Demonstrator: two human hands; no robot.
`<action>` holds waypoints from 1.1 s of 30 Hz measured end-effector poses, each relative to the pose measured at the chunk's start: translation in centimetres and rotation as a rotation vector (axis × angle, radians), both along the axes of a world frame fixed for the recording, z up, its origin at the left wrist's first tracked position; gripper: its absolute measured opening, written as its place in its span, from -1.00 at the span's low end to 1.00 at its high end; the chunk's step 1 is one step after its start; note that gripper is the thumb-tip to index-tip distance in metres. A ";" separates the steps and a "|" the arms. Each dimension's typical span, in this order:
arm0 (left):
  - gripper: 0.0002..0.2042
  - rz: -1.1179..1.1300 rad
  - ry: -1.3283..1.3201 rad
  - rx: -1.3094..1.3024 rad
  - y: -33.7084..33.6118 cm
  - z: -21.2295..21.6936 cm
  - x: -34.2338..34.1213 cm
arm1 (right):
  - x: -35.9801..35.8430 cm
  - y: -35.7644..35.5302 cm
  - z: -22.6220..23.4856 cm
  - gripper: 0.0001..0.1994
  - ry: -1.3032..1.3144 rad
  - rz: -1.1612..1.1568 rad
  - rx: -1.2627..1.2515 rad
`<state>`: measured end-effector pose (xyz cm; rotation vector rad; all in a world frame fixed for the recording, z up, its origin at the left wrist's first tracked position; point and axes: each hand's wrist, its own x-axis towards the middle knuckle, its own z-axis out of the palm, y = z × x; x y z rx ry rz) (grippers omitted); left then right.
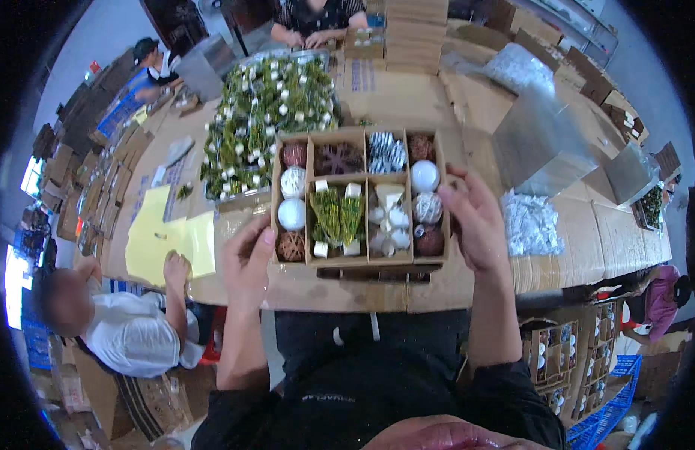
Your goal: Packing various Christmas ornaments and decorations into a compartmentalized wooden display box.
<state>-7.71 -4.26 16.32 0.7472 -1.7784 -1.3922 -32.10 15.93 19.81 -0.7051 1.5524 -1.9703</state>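
Between my hands is a cardboard divider box, tilted toward me. My left hand grips its left side and my right hand its right side, thumbs near the rim. Balls fill both side columns, among them white balls, brown balls and patterned ones. The middle compartments hold green glittery tree ornaments with white blocks, pale flower-like or snowflake ornaments, a dark brown snowflake and a black-and-white striped ornament. Another shallow box shows partly beneath it.
A tray heaped with green tree ornaments stands beyond the box. Yellow sheets lie at left; silvery plastic packets and a clear bin stand right. A person in white sits close at left; others work around the table.
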 end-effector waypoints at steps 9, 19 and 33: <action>-0.51 -0.189 0.413 0.339 -0.8 -0.7 1.7 | 0.6 -0.9 1.1 -0.55 -0.128 0.179 -0.001; -0.19 -0.249 0.393 0.322 0.1 -0.4 1.1 | 0.3 -0.4 0.4 -0.67 -0.286 0.150 -0.036; -0.56 -0.211 0.265 0.326 -1.2 -2.9 0.5 | -2.9 1.9 -0.1 -0.74 -0.344 -0.302 -0.237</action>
